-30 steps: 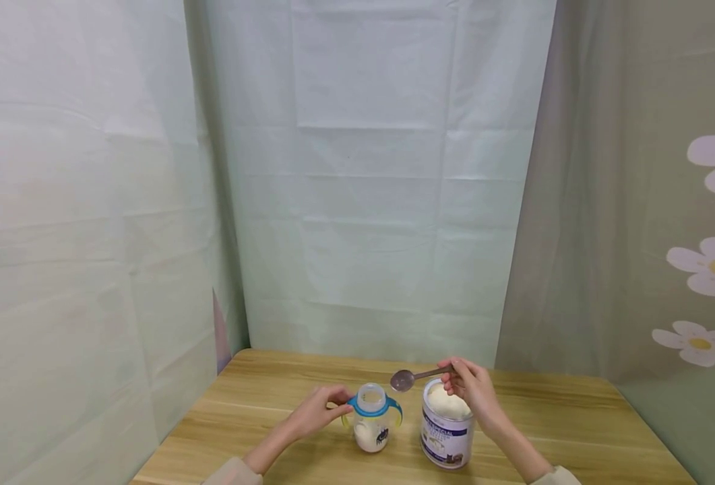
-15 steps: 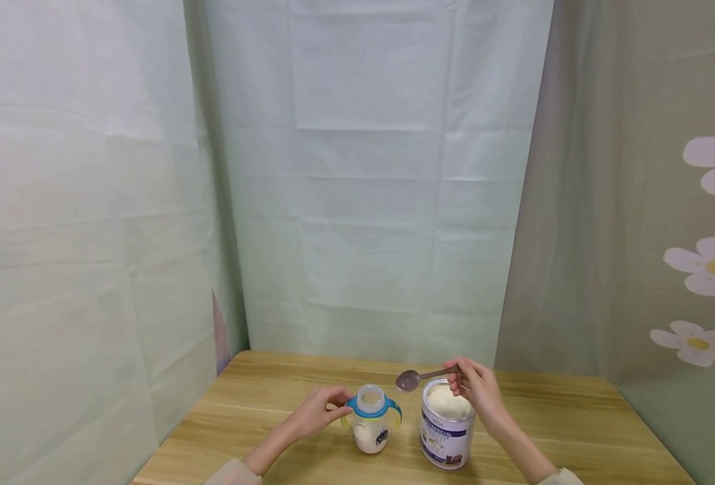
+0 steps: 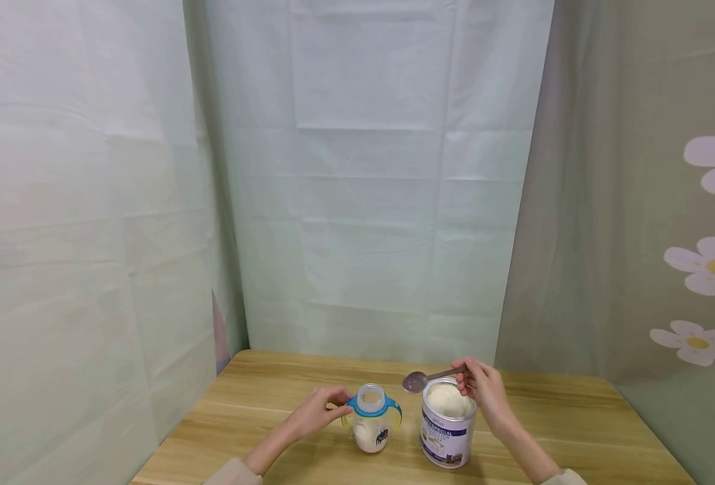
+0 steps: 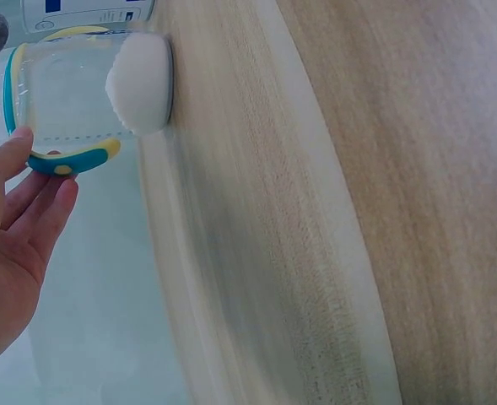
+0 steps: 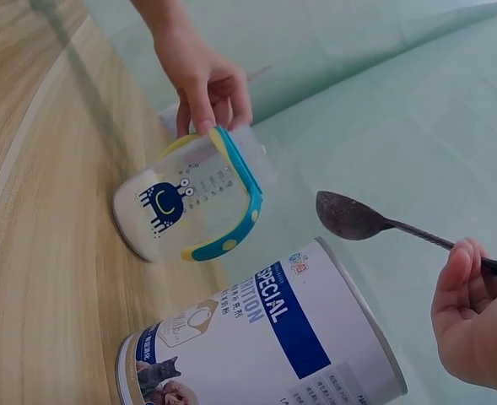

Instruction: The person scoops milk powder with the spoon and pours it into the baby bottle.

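A clear baby bottle [image 3: 370,431] with blue and yellow handles stands uncapped on the table, white powder in its bottom. My left hand [image 3: 319,412] pinches its left handle between thumb and fingers, as the left wrist view shows closely. To the right stands a milk powder tin [image 3: 446,441], lidless, with pale powder [image 3: 449,400] heaped near its rim. My right hand [image 3: 483,391] holds a dark metal spoon [image 3: 415,382] by the handle, above the tin. The spoon's bowl [image 5: 349,215] points toward the bottle and carries only a trace of powder.
Bottle and tin stand close together near the front of the wood-grain table [image 3: 551,424]. Pale cloth [image 3: 369,202] hangs behind the table and on the left. A curtain with white flowers [image 3: 697,343] hangs on the right.
My right hand has moved slightly to the right with the spoon, so its bowl is farther from the bottle's mouth and nearer the tin. The left hand and bottle stay put.
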Motion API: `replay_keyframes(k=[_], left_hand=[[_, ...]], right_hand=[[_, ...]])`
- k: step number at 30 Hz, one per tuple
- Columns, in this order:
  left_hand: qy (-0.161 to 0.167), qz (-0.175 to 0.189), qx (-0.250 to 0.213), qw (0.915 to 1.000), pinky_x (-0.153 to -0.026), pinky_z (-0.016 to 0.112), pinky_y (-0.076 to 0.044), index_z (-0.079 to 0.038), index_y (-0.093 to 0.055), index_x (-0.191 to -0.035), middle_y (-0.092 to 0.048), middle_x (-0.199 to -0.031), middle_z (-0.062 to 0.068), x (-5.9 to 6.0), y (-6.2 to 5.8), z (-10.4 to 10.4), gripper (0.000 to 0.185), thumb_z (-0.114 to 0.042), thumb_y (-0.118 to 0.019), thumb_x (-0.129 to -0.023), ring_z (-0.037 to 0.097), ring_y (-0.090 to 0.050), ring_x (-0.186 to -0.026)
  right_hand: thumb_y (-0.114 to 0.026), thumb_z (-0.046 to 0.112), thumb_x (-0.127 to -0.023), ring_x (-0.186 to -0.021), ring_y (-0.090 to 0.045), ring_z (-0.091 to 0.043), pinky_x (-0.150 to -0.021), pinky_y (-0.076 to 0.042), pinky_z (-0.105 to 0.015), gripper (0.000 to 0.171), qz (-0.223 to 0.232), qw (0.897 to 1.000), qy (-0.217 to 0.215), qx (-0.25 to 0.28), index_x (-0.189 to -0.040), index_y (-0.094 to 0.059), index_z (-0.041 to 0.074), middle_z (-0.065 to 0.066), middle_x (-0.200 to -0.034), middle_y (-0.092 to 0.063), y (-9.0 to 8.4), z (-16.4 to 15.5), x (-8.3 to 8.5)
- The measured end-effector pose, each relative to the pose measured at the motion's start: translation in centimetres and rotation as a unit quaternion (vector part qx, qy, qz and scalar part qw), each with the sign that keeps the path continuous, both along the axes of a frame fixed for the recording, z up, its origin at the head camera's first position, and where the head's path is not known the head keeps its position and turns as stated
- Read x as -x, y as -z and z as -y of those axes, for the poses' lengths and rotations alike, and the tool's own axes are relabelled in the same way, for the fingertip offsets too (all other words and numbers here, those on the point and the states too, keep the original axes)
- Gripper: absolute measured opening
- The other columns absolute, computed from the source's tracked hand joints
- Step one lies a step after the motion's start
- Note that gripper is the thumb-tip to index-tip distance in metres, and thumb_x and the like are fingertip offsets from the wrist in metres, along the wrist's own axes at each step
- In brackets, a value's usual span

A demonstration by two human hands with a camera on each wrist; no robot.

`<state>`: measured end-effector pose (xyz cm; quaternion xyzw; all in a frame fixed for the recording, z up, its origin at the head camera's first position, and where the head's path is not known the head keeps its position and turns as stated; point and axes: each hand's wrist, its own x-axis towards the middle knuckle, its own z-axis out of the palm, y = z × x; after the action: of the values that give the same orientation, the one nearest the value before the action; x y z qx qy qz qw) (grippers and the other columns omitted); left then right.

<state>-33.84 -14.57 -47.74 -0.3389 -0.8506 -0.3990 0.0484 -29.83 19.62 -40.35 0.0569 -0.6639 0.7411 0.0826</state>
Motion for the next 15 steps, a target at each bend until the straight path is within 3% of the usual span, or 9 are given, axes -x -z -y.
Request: replay_keyframes(k=[15], left_hand=[[0.0, 0.007, -0.004, 1.0, -0.074, 0.021, -0.053, -0.013, -0.067, -0.103, -0.072, -0.097, 0.0, -0.1, -0.03, -0.02, 0.016, -0.025, -0.064, -0.094, 0.007, -0.067, -0.088]], right_hand=[[-0.038, 0.018, -0.105, -0.059, -0.05, -0.007, -0.054, -0.045, -0.018, 0.034, -0.016, 1.0, 0.02, 0.007, -0.093, -0.063, 0.0, -0.001, -0.071, -0.055, -0.3, -0.85, -0.16]])
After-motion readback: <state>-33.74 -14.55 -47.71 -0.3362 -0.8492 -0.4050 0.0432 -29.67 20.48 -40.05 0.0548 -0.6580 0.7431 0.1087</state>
